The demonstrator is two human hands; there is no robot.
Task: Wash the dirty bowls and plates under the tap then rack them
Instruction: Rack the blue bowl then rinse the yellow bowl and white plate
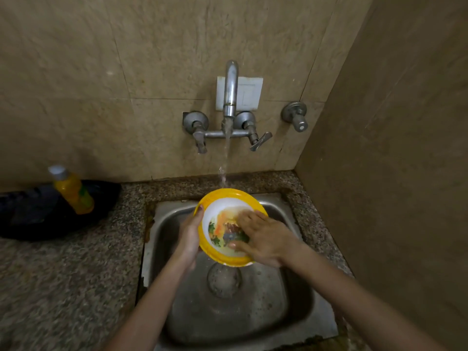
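Left hand (188,236) grips the yellow bowl (220,210) by its rim; right hand (264,239) presses inside, fingers straight.

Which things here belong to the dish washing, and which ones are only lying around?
In the job: yellow-rimmed bowl, running tap, steel sink, left hand gripping the bowl's rim, right hand flat inside it.
Lying about: yellow bottle, black bundle, wall valve, white switch plate.

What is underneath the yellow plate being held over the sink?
Below the plate lies the steel sink, with its drain showing under the plate's lower rim. The fingers of the left hand behind the plate are hidden, as is the sink wall there.
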